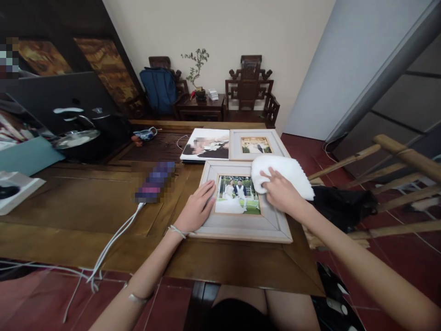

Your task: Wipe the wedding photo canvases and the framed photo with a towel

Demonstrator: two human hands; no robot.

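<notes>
A light grey picture frame (241,229) lies face up on the wooden table, holding a photo (237,195) of two people outdoors. My left hand (195,209) rests flat on the frame's left side, fingers stretched out. At the upper right corner, my right hand (278,192) grips a folded white fluffy cloth (289,171) and presses it on the frame. The cloth covers that corner and hangs past the right side. Beyond it lies a second framed photo (236,145), its near edge partly under the cloth. Left of that is a photo album (203,138).
A phone (155,181) with a white cable (117,239) lies on the wooden table (86,197) to the left. A lidded pot (77,140) and a small teapot (146,133) stand farther back. A wooden chair (396,151) is at the right.
</notes>
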